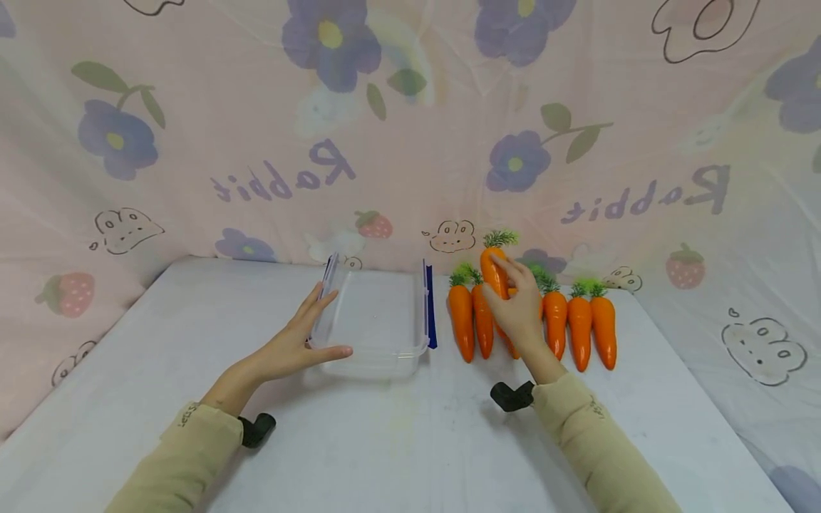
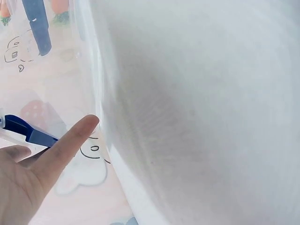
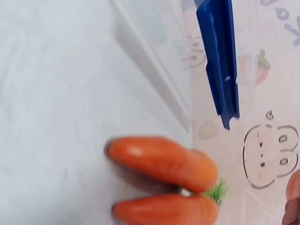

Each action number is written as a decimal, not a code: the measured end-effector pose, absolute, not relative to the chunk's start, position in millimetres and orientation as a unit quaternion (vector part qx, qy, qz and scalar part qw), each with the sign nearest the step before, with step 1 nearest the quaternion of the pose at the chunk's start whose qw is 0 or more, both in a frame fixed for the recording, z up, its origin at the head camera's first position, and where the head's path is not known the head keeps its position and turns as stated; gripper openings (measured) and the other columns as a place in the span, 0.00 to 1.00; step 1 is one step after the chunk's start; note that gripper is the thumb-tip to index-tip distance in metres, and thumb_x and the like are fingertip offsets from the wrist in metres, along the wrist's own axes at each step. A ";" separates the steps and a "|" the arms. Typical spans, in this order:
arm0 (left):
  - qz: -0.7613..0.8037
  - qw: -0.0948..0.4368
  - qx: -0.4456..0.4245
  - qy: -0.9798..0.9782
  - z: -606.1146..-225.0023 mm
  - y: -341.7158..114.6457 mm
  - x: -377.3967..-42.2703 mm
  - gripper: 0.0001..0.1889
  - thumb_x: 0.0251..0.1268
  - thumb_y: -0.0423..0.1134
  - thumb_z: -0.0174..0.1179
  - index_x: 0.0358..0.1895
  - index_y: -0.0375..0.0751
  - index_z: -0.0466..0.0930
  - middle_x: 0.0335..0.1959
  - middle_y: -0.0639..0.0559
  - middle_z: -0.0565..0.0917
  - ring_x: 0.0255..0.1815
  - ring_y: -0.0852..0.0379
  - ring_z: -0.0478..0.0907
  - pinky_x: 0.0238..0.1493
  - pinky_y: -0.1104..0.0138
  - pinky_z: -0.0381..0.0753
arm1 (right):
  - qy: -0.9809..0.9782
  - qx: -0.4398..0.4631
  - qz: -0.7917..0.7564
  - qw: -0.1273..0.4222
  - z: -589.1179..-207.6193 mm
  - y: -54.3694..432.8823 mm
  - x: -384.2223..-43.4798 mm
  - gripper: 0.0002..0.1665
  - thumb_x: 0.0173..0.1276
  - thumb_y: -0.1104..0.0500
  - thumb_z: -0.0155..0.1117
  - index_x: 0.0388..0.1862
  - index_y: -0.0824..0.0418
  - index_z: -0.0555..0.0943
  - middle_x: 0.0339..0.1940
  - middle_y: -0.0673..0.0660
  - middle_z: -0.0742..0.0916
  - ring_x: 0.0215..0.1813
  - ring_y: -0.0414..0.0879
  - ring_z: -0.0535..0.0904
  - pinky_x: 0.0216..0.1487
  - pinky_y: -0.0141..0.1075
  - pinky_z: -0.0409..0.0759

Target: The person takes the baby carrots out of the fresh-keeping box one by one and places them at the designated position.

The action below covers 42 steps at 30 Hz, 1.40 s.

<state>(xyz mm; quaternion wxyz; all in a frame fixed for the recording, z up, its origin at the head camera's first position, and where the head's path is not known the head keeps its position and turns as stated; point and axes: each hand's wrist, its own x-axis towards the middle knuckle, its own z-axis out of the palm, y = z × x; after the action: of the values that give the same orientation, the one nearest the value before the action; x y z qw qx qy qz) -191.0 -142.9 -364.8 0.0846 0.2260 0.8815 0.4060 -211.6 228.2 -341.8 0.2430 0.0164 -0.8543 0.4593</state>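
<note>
A clear plastic box (image 1: pixel 372 367) with blue side latches (image 1: pixel 432 306) stands mid-table. My left hand (image 1: pixel 288 349) is at its left wall with fingers spread, thumb stretched along the near left corner. In the left wrist view, a straight fingertip of the left hand (image 2: pixel 51 168) lies close to the clear wall. My right hand (image 1: pixel 521 306) pinches an orange toy carrot (image 1: pixel 492 265) by its upper part, raised above the others, green top upward. The right wrist view catches only fingertips (image 3: pixel 293 201) at its edge; the held carrot is outside it.
Several more carrots lie in a row right of the box, including a left one (image 1: pixel 461 324) and a far right one (image 1: pixel 603 331). Some are partly hidden by my right hand. A patterned cloth (image 1: pixel 410 142) hangs behind the white table (image 1: pixel 410 456).
</note>
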 end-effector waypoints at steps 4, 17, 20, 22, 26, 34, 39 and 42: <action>0.404 0.084 0.226 0.882 -364.1 -142.9 -190.7 0.54 0.61 0.59 0.66 0.82 0.49 0.39 0.83 0.43 0.28 0.81 0.27 0.35 0.67 0.25 0.52 | -0.856 0.005 0.454 0.247 -343.1 236.4 -208.8 0.30 0.66 0.61 0.61 0.69 0.57 0.76 0.73 0.64 0.71 0.62 0.63 0.74 0.59 0.53 0.75; 0.402 0.085 0.226 0.883 -364.5 -142.5 -190.7 0.54 0.62 0.59 0.65 0.82 0.51 0.38 0.83 0.44 0.27 0.80 0.26 0.35 0.67 0.25 0.54 | -0.863 -0.029 0.448 0.231 -352.2 268.0 -203.6 0.31 0.69 0.59 0.60 0.72 0.56 0.73 0.75 0.63 0.70 0.62 0.64 0.73 0.61 0.55 0.75; 0.402 0.086 0.226 0.883 -364.4 -142.3 -190.4 0.54 0.62 0.58 0.65 0.82 0.51 0.38 0.83 0.45 0.27 0.80 0.27 0.34 0.67 0.25 0.54 | -0.863 -0.025 0.444 0.239 -352.0 274.4 -201.2 0.31 0.69 0.60 0.60 0.71 0.58 0.73 0.74 0.66 0.71 0.62 0.65 0.73 0.61 0.55 0.75; 0.403 0.087 0.226 0.883 -364.2 -142.2 -189.9 0.54 0.62 0.58 0.66 0.82 0.51 0.38 0.83 0.45 0.27 0.80 0.27 0.34 0.67 0.25 0.54 | -0.864 -0.030 0.440 0.244 -353.5 279.3 -200.9 0.31 0.68 0.60 0.61 0.71 0.58 0.73 0.73 0.66 0.71 0.62 0.65 0.73 0.61 0.55 0.74; 0.400 0.088 0.224 0.884 -363.5 -142.8 -189.0 0.54 0.62 0.59 0.65 0.82 0.52 0.38 0.83 0.45 0.26 0.80 0.27 0.34 0.67 0.25 0.53 | -0.863 -0.046 0.431 0.260 -359.1 290.6 -202.8 0.31 0.67 0.62 0.62 0.70 0.59 0.74 0.72 0.67 0.72 0.62 0.66 0.74 0.62 0.53 0.74; 0.397 0.081 0.223 0.887 -363.1 -144.8 -189.2 0.54 0.62 0.58 0.66 0.82 0.52 0.38 0.83 0.46 0.27 0.80 0.26 0.34 0.67 0.24 0.51 | -0.870 -0.062 0.416 0.256 -361.4 309.5 -196.5 0.32 0.66 0.61 0.60 0.71 0.60 0.73 0.73 0.67 0.71 0.63 0.65 0.73 0.61 0.51 0.73; 0.400 0.085 0.224 0.885 -363.0 -143.8 -189.3 0.54 0.61 0.58 0.66 0.82 0.52 0.38 0.83 0.45 0.27 0.80 0.26 0.34 0.66 0.24 0.52 | -0.869 -0.085 0.419 0.247 -365.2 323.3 -191.5 0.32 0.68 0.61 0.58 0.73 0.60 0.71 0.74 0.68 0.69 0.63 0.65 0.71 0.62 0.54 0.72; 0.402 0.088 0.225 0.883 -362.7 -142.8 -189.3 0.54 0.62 0.58 0.66 0.82 0.53 0.38 0.83 0.44 0.27 0.80 0.26 0.34 0.66 0.24 0.54 | -0.872 -0.101 0.402 0.261 -367.1 333.1 -189.2 0.32 0.68 0.61 0.58 0.72 0.61 0.71 0.71 0.70 0.72 0.60 0.66 0.72 0.60 0.55 0.73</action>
<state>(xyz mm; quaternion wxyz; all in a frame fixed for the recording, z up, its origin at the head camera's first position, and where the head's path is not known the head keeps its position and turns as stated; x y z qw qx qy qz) -189.3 -142.8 -362.7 0.0881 0.2250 0.8834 0.4016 -189.2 333.1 -367.1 0.2608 -0.1015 -0.8716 0.4025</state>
